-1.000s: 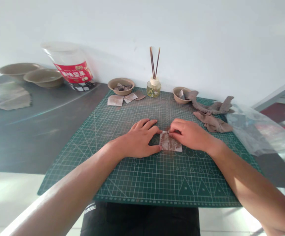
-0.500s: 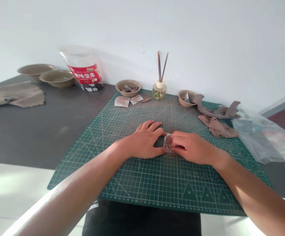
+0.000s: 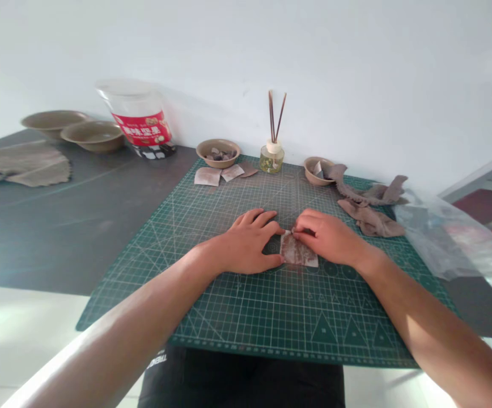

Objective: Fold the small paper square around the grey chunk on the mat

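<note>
A small brown-and-white square patch [image 3: 299,249], blotchy on top, lies on the green cutting mat [image 3: 271,317]. My left hand [image 3: 248,245] rests flat with its fingers spread; thumb and forefinger tips press the patch's left corners. At the patch's upper edge, the fingertips of my right hand [image 3: 326,233] are pinched together over its surface. Part of the patch's upper right is covered by that hand. Whether the patch is cloth or paper cannot be made out.
Behind the hands stand a bowl of scraps [image 3: 217,162], a reed diffuser [image 3: 272,158] and another bowl [image 3: 312,178]. Square pieces [image 3: 207,177] lie near the left bowl. Brown cloth strips [image 3: 373,218] and a plastic bag [image 3: 433,238] lie right. A red-labelled tub [image 3: 144,129] stands left.
My right hand has moved up and slightly right, baring more of the patch's brown surface. My left hand keeps its place on the patch. The view has shifted slightly.
</note>
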The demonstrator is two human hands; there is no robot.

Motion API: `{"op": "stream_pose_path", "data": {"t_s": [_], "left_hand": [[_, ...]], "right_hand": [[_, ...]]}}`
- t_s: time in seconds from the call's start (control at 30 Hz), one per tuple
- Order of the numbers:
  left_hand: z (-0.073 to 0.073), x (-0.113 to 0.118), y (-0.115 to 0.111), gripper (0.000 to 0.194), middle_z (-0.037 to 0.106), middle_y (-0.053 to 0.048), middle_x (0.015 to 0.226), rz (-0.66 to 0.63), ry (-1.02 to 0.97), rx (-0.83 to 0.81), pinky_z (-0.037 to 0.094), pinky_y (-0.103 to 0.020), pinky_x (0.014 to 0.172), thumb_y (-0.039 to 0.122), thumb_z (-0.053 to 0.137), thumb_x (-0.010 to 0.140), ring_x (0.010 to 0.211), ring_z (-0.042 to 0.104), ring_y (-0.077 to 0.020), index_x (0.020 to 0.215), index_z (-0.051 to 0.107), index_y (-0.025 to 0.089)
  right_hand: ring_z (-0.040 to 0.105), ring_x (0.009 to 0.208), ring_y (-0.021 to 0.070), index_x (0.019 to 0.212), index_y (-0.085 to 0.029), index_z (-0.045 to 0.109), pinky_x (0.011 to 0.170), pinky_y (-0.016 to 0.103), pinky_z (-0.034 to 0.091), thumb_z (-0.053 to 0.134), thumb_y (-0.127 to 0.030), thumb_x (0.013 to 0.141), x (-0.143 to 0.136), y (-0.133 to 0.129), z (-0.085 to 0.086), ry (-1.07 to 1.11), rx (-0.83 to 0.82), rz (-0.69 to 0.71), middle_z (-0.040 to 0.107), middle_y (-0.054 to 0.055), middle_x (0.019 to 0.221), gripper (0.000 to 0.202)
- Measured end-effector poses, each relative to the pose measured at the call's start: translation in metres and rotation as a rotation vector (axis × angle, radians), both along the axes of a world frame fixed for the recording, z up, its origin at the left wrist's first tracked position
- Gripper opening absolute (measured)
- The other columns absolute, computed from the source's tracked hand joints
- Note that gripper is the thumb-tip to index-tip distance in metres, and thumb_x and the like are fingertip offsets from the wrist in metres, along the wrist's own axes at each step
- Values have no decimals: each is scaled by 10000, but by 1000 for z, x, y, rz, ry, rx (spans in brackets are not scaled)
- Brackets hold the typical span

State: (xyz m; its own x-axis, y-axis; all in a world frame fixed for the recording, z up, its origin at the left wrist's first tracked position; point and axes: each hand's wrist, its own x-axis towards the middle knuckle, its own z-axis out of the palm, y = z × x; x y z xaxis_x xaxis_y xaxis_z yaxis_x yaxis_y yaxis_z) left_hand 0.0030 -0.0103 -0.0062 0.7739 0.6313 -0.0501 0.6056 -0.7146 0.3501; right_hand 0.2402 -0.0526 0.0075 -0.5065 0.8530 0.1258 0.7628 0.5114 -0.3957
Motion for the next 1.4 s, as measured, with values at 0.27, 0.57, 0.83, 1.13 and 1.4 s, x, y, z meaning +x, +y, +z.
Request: {"op": "stream_pose_path", "data": {"t_s": [0.27,0.57,0.83,1.13,1.4], "left_hand": [[0,1,-1,608,264,-122,1611,-17,-13,9,199,-592,1166,592,579,884,1491,152,-394,1389,494,265],[-3,0,-1,582,283,-101,1605,-23,-55,3,214,-592,1162,570,608,869,1487,166,-390,1362,515,275],[-3,0,-1,592,294,-100,1600,-15,-59,6,213,-596,1160,584,606,867,1482,176,-392,1362,519,272],[-2,0,0,607,269,-94,1612,-4,-27,5,209,-593,1163,603,574,877,1487,157,-391,1388,492,286],[-1,-1,-1,610,272,-104,1609,1,-21,11,196,-596,1166,614,558,886,1488,157,-389,1390,492,278]], "right_hand": [[604,859,162,862,-203,610,755,283,432,573,-203,962,0,-2,2,21,-57,65,625,24,950,107],[599,843,144,887,-211,629,733,260,412,579,-202,960,3,-10,9,-27,-120,139,620,2,943,89],[595,761,141,795,-206,636,696,263,408,626,-220,928,14,-4,9,-28,-146,108,595,-9,817,134],[592,798,148,791,-200,623,720,266,412,603,-195,935,8,-3,8,-25,-127,83,603,3,847,145],[587,795,160,809,-193,608,728,287,406,588,-209,947,0,-4,8,-82,-25,-45,609,16,858,141]]}}
